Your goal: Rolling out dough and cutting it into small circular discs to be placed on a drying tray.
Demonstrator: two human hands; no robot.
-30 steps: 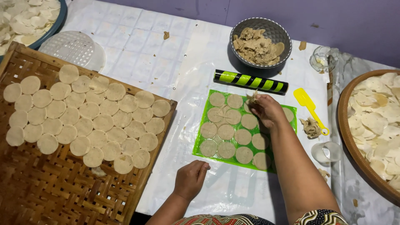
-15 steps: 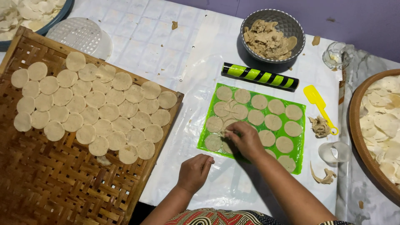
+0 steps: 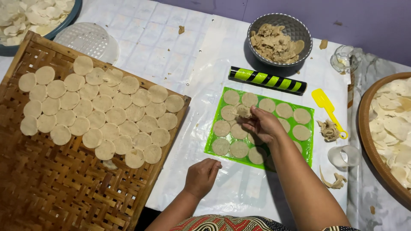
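Right hand [image 3: 260,125] moved from the mat's top edge to its middle & now pinches a dough scrap [image 3: 244,111] off the green mat [image 3: 309,147]; left hand [image 3: 202,176] rests loosely curled, w/ nothing in it, on the counter [image 3: 180,64].

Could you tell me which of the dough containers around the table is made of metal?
The small round bowl at the top, just above the striped rolling pin. It is grey metal holding dough scraps; the others are woven or wooden trays.

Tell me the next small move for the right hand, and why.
Probably carry the dough scrap pinched in the right hand fingers off the green mat to the scrap pile by the yellow scraper. The cut rounds look trimmed; the left hand rests on the table.
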